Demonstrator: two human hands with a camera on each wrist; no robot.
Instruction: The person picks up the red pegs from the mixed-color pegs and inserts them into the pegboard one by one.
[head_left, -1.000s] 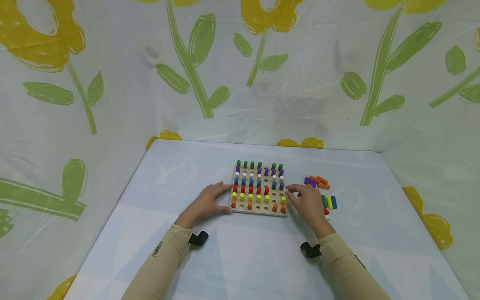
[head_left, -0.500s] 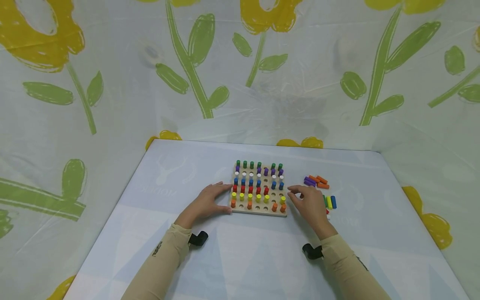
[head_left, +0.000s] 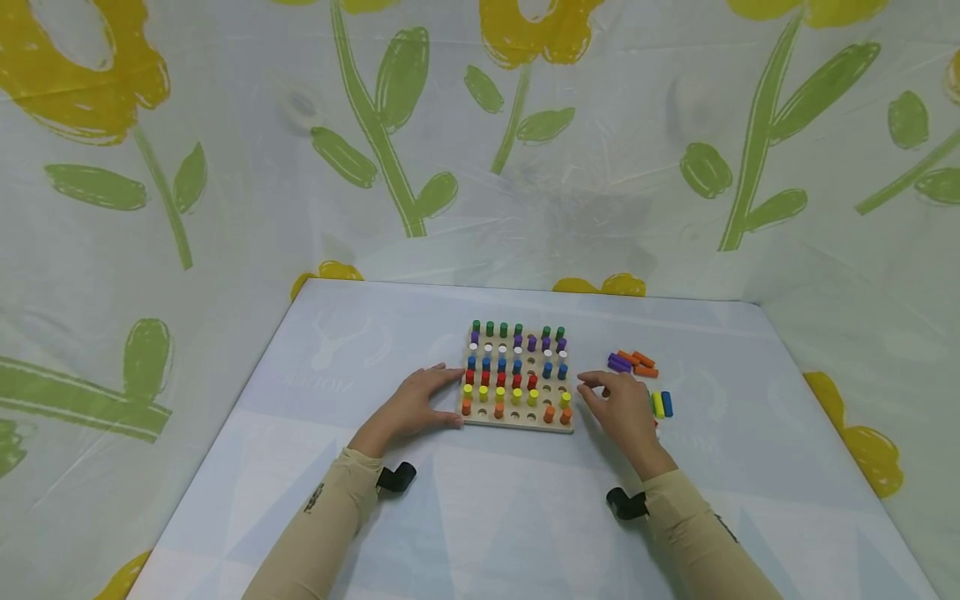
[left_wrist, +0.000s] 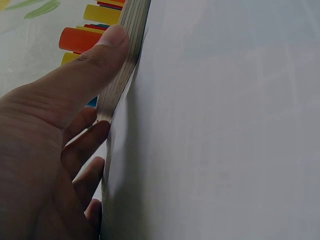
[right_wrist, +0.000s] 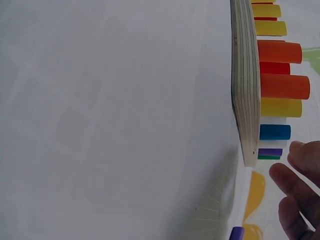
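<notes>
A wooden pegboard (head_left: 555,430) lies on the table, with upright pegs standing in colored rows of green, purple, white, blue, red, yellow and orange. Some of its holes hold no peg. At its left edge is my left hand (head_left: 412,404); in the left wrist view the thumb (left_wrist: 95,62) rests against the board's layered side (left_wrist: 125,65), with the other fingers loosely extended along it. Just off the right edge hovers my right hand (head_left: 621,410). The right wrist view shows its fingertips (right_wrist: 285,177) slightly bent and apart from the thumb, with nothing between them.
Loose purple pegs (head_left: 619,363) and orange pegs (head_left: 645,372) lie right of the board. Nearer, beside the right hand, are a yellow peg (head_left: 657,405) and a blue peg (head_left: 667,404); others are partly hidden by that hand. A flower-patterned curtain (head_left: 615,167) hangs behind the table.
My right hand has drawn slightly away to the right from the board's edge, covering more of the loose pegs. My left hand and the pegs on the board stay as they were.
</notes>
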